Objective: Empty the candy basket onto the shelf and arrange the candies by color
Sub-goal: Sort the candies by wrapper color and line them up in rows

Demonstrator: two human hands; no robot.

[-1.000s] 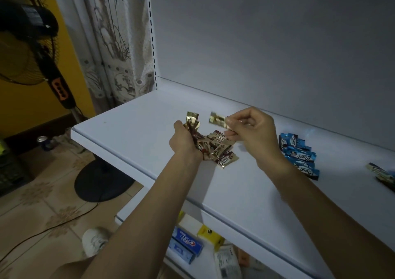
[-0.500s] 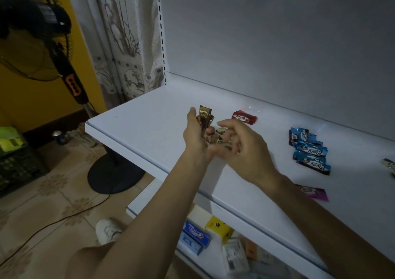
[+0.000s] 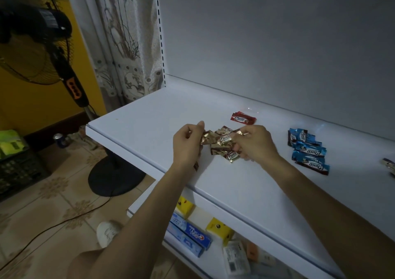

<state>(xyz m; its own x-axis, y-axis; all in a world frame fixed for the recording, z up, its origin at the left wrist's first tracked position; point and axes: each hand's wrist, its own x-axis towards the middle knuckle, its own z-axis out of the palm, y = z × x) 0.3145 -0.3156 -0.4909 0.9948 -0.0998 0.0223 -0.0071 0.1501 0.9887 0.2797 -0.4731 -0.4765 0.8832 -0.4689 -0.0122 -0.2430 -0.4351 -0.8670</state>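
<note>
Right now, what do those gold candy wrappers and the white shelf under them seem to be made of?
The gold candy wrappers look like thin metallised film or foil, glossy: they crinkle and glint. The shelf looks like white painted sheet metal, smooth and semi-gloss, judging by its folded front lip; laminate is possible.

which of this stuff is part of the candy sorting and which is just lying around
Job: gold candies held by left hand and right hand, red candy, blue candies, shelf.
Lying about: fan, drink can, toothpaste boxes, black crate.

Head view, angled down (close) over shelf
</note>
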